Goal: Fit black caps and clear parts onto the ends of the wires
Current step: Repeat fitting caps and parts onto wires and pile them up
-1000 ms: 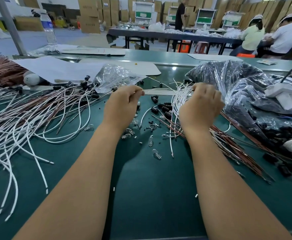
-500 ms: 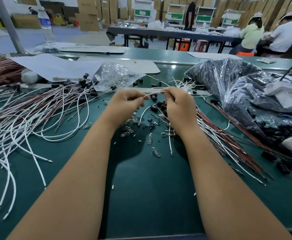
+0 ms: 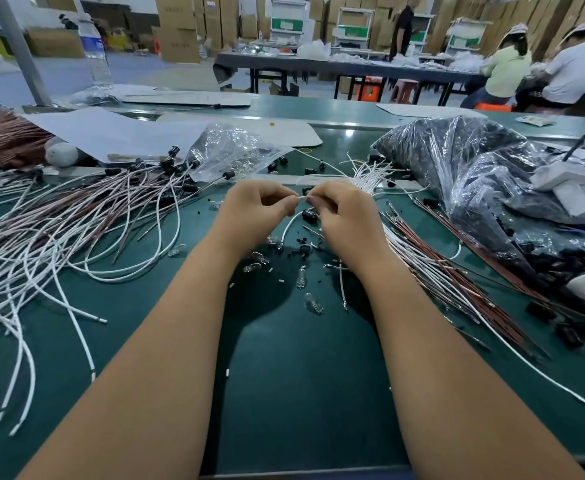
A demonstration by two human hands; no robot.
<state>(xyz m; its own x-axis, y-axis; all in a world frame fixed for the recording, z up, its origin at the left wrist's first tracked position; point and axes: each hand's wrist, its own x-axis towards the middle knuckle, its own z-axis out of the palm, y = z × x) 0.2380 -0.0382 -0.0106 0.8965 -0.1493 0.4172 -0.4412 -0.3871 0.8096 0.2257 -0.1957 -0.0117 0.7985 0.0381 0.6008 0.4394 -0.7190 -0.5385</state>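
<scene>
White wire (image 3: pixel 289 226) thin, looped down toward green table (image 3: pixel 301 375); top end pinched between curled fingers of left hand (image 3: pixel 249 211) and right hand (image 3: pixel 344 216). No legible writing.

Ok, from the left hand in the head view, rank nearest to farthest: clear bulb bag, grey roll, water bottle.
1. Clear bulb bag, just beyond the left hand.
2. Grey roll, far left on the bench.
3. Water bottle, back left.

Two bare forearms, no sleeves, left hand (image 3: pixel 253 209), right hand (image 3: pixel 344 216)
</scene>
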